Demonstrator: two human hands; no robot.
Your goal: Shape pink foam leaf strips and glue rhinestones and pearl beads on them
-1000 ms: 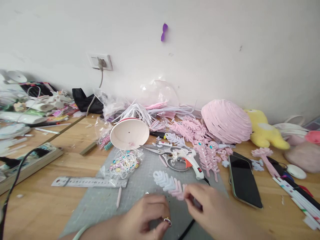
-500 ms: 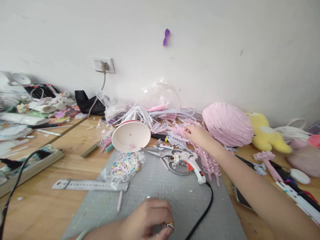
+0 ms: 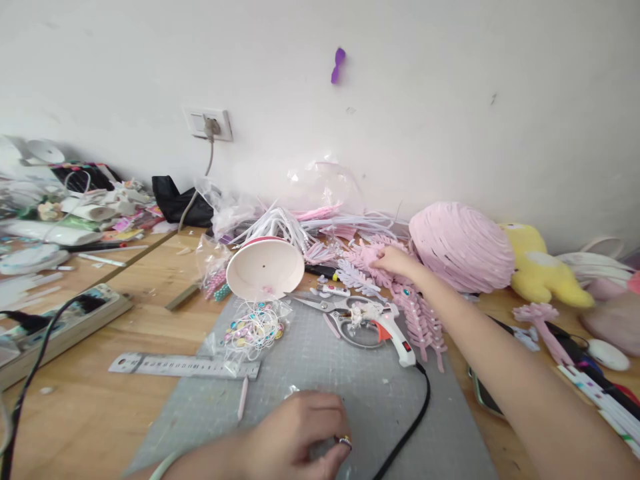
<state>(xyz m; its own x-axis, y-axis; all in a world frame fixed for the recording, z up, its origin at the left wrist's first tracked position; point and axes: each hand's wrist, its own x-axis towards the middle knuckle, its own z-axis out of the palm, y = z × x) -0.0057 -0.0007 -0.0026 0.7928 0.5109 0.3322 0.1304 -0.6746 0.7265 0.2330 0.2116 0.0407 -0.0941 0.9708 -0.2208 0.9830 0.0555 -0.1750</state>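
Observation:
My right hand [image 3: 395, 262] reaches far across the desk into a heap of pink feather-shaped foam pieces [image 3: 373, 257], its fingers curled on one of them. My left hand [image 3: 300, 433] rests low on the grey cutting mat [image 3: 320, 373], fingers curled with a ring showing; what it holds, if anything, is hidden. A white glue gun [image 3: 393, 330] with a black cord lies on the mat beside scissors [image 3: 325, 308]. A white paper cup [image 3: 265, 267] lies tipped on its side.
A pink ridged dome [image 3: 460, 245] and a yellow plush toy [image 3: 540, 270] sit at the back right. A metal ruler [image 3: 183, 365], a bag of beads and cord [image 3: 253, 328], a power strip [image 3: 65, 320] and a phone [image 3: 483, 395] under my forearm lie around the mat.
My right hand left the mat's near edge, carried the pink and white feather pieces away and reached to the pink heap at the back. My left hand stayed in place.

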